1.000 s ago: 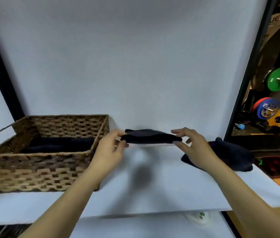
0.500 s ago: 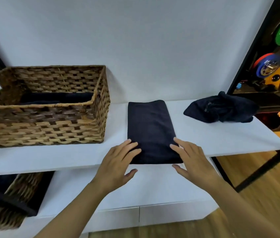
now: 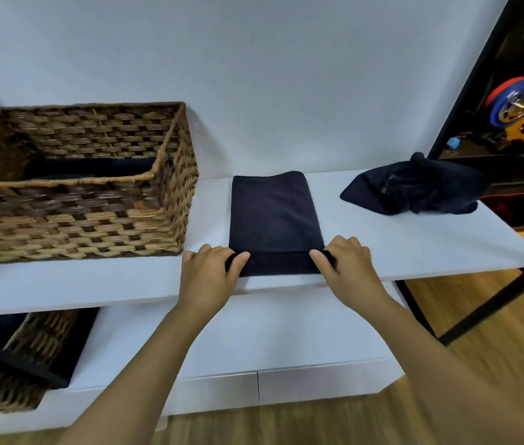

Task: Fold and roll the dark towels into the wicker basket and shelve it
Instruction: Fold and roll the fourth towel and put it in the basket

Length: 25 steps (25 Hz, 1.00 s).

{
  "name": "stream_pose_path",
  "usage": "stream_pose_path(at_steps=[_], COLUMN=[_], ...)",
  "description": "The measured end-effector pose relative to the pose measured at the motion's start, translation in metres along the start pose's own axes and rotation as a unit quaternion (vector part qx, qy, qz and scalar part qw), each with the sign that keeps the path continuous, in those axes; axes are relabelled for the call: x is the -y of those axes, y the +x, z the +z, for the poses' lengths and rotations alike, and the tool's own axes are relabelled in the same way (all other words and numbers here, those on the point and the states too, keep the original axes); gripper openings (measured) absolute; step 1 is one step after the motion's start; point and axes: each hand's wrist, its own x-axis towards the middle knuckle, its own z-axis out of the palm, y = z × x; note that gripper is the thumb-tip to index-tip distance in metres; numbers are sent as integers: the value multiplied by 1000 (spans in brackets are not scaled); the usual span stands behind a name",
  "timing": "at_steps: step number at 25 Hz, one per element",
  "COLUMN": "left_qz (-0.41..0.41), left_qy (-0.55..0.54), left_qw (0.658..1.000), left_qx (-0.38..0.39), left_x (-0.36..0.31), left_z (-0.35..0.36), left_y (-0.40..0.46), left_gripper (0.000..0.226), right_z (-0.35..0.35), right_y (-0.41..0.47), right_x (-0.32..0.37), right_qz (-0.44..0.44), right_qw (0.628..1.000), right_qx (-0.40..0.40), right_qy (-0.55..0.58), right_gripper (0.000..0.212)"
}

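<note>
A folded dark towel (image 3: 273, 213) lies flat on the white shelf top (image 3: 414, 252), its long side running away from me. Its near edge is curled over into a short roll. My left hand (image 3: 210, 271) grips the roll's left end and my right hand (image 3: 342, 264) grips its right end. The wicker basket (image 3: 93, 220) stands on the shelf to the left, with dark towels (image 3: 87, 165) lying in its bottom. A crumpled dark towel (image 3: 414, 186) sits at the right end of the shelf.
A second wicker basket (image 3: 19, 364) with dark cloth sits on the lower shelf at bottom left. A black metal frame (image 3: 466, 78) stands at the right, with coloured weight plates (image 3: 517, 97) behind it. The wooden floor (image 3: 495, 332) lies below the shelf's right end.
The towel was held up between both hands, then laid flat on the shelf. Both hands have now curled its near edge over into a roll.
</note>
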Motion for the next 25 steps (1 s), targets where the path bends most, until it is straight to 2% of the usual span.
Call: stream_pose_path(at_steps=[3, 5, 6, 7, 8, 9, 11, 13, 14, 15, 16, 17, 18, 20, 22, 23, 25], left_qz=[-108, -136, -116, -61, 16, 99, 225, 235, 225, 216, 196, 158, 115, 128, 204, 214, 199], left_qy=[21, 51, 77, 91, 86, 63, 28, 21, 13, 3, -10, -31, -52, -63, -76, -81, -91], left_qw=[989, 985, 989, 993, 991, 983, 966, 969, 972, 975, 980, 987, 991, 987, 976, 973, 976], left_qx=[103, 95, 44, -33, -104, -142, -123, -72, -64, -55, -32, 3, 52, 79, 16, -13, -15], left_x=[-16, -26, -31, -38, -46, -55, -66, -66, -64, -61, -63, -65, -69, -65, -47, -34, -7], left_z=[-8, -14, -16, -15, -10, -2, 20, 42, 48, 50, 50, 47, 44, 40, 35, 31, 20], left_y=[15, 16, 14, 8, 1, -6, -17, -27, -25, -24, -21, -17, -10, -4, -5, -6, -4], left_gripper=[46, 36, 27, 19, 16, 16, 26, 39, 43, 45, 45, 43, 43, 47, 42, 39, 41], right_z=[-1, -4, -6, -8, -8, -6, -7, -13, -14, -14, -10, -2, 10, 30, 36, 36, 30], right_y=[18, 22, 24, 26, 28, 27, 27, 26, 22, 16, 8, -2, -11, -22, -18, -14, -7], right_x=[7, 9, 9, 9, 9, 9, 11, 13, 16, 21, 28, 36, 43, 36, 12, 1, -10], right_qz=[93, 123, 133, 138, 134, 134, 149, 161, 137, 59, -56, -167, -230, -218, -206, -219, -212], right_qw=[994, 991, 989, 988, 988, 988, 986, 984, 990, 995, 988, 975, 969, 976, 978, 973, 973], right_qx=[59, 57, 60, 66, 68, 68, 79, 73, 20, -64, -135, -142, -86, 20, -4, -29, -51], right_qy=[-12, 6, 19, 24, 21, 17, 2, -13, -29, -39, -42, -39, -20, 4, -40, -70, -69], right_gripper=[45, 36, 32, 31, 30, 30, 32, 33, 31, 24, 19, 26, 39, 59, 56, 50, 39])
